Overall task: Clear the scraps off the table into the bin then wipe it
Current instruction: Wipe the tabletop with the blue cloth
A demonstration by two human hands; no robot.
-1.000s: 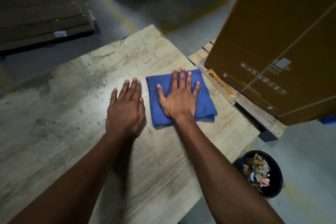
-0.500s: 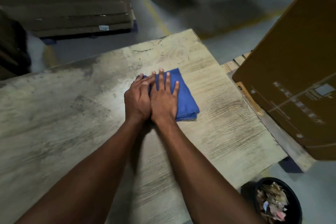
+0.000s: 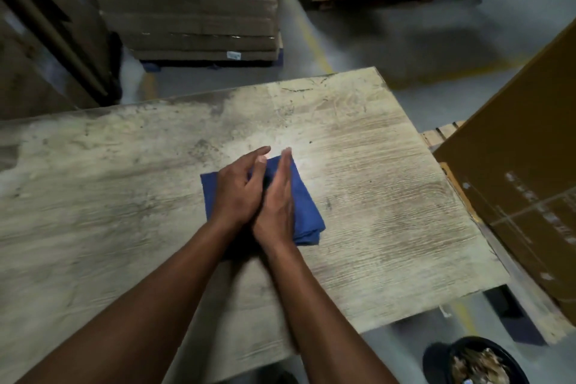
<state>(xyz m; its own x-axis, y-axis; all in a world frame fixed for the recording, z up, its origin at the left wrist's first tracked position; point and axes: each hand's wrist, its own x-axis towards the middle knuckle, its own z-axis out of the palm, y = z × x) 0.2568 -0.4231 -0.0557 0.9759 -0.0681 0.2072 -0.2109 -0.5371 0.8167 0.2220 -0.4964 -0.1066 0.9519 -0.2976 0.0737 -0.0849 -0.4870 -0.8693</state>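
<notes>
A folded blue cloth point(image 3: 307, 210) lies flat on the worn pale wooden table point(image 3: 374, 196), right of its middle. Both my hands are just above the cloth, palms turned toward each other and touching at the heels. My left hand point(image 3: 237, 190) has its fingers loosely curved. My right hand point(image 3: 276, 206) stands on edge with straight fingers. Neither hand grips the cloth. I see no scraps on the tabletop. A black bin point(image 3: 477, 362) holding several paper and cardboard scraps stands on the floor at the lower right.
A large brown cardboard box point(image 3: 514, 196) on a wooden pallet point(image 3: 442, 135) stands close along the table's right edge. Wrapped stacks of flat cardboard point(image 3: 193, 9) sit on the floor beyond the far edge. The floor is grey concrete with yellow lines.
My hands have lifted from lying flat on the cloth and turned palm to palm above it. The cloth has slid left toward the table's middle, and my view has shifted left.
</notes>
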